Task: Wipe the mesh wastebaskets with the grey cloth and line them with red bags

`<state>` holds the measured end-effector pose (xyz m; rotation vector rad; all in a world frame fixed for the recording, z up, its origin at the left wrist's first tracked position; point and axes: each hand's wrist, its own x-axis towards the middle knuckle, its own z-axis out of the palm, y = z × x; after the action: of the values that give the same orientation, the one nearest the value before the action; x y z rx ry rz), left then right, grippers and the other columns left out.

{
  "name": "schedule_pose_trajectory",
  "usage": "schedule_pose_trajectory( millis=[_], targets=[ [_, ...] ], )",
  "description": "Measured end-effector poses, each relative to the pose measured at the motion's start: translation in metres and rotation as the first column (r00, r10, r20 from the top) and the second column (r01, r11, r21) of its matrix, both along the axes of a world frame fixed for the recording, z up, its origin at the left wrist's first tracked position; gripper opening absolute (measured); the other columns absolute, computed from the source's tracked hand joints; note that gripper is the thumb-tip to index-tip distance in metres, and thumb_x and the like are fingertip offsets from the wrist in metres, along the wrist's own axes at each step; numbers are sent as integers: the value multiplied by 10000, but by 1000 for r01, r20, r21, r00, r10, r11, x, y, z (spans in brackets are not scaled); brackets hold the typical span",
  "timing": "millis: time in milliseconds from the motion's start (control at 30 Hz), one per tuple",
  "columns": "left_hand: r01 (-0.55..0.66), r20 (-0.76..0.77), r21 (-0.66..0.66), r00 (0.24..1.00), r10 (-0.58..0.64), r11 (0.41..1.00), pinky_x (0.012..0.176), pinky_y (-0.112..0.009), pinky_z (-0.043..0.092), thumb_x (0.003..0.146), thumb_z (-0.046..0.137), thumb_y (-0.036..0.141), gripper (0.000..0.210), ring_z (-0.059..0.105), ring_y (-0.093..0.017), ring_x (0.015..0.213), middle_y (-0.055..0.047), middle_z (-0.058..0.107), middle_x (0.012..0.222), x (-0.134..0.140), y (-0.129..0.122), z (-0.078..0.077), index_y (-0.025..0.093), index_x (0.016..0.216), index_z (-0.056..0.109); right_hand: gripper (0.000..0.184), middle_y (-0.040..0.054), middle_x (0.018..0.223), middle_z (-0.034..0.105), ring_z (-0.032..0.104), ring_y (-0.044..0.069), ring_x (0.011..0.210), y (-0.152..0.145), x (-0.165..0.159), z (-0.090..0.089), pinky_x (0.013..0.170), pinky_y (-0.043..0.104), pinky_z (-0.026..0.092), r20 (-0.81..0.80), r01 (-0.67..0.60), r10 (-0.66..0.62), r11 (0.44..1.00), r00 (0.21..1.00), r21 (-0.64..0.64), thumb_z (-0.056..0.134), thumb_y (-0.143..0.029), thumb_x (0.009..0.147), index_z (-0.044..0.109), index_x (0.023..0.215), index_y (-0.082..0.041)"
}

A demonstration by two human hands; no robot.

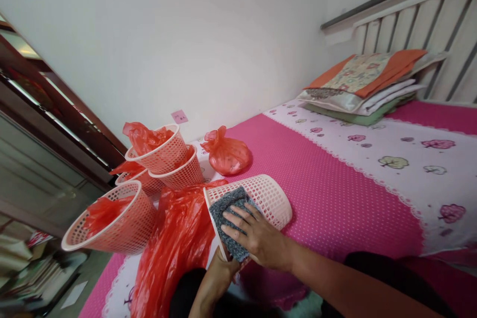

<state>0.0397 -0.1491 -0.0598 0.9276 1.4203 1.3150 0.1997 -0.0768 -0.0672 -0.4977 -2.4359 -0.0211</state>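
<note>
A pale plastic mesh basket (274,198) lies on its side, its rim facing left and its base to the right. My left hand (219,272) is closed on the lower part of its rim; the fingertips are partly hidden. A folded dark grey cloth (225,206) covers the side of the basket near the rim. My right hand (261,238) presses the cloth against the basket, fingers spread over it. Just left of the basket, a long crumpled red plastic bag (177,228) is spread over the bedspread.
Several baskets with red bags inside, one a tilted basket (143,221), stand at the left, some stacked. A tied red bag (229,155) rests near the wall. Folded bedding (365,79) is piled by the headboard (421,25). The pink bedspread (335,198) lies beneath everything.
</note>
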Motion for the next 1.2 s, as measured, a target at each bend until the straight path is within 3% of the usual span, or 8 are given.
schedule_pose_trajectory(
  millis=[333,567,767,933,1200],
  targets=[
    [151,-45,-13,987,-151,988,846,-485,628,558,985,393,631,728,-387,1021,-113,797,877,-8,-3,-9,213,1127,781,647,144,1695,408,267,345,1593,-1,-4,5,1272,630,263,-39,20,-19,1000,999,15,544,-174,957,449,1597,-176],
    [336,-49,66,941,-334,939,1087,-530,514,753,882,515,476,702,-370,1150,-148,802,1116,0,-13,-17,207,1107,805,657,107,1705,401,234,299,1611,-4,-9,10,1312,585,179,-85,47,-54,995,995,-84,523,-206,953,435,1604,-200],
    [374,-51,111,927,-371,921,1179,-552,446,793,835,554,483,690,-376,1220,-153,800,1176,4,-17,-28,222,1143,818,794,119,1707,393,253,320,1602,-1,-5,18,1304,602,160,-63,101,-116,975,991,-199,544,-130,812,444,1598,-181],
    [414,-134,69,905,-403,908,1232,-585,380,810,764,665,610,646,-396,1319,-167,802,1194,0,-19,-37,217,1223,793,825,139,1692,413,286,322,1587,7,5,23,1292,594,196,-33,200,-218,938,975,-284,559,-113,762,468,1581,-161],
    [397,-95,56,916,-390,916,1231,-590,378,812,793,579,576,644,-403,1327,-174,776,1291,-1,-16,-32,197,1242,786,686,167,1623,503,410,348,1521,48,33,3,1238,595,318,-56,387,-423,867,904,-315,571,-134,842,532,1527,-149]
  ],
)
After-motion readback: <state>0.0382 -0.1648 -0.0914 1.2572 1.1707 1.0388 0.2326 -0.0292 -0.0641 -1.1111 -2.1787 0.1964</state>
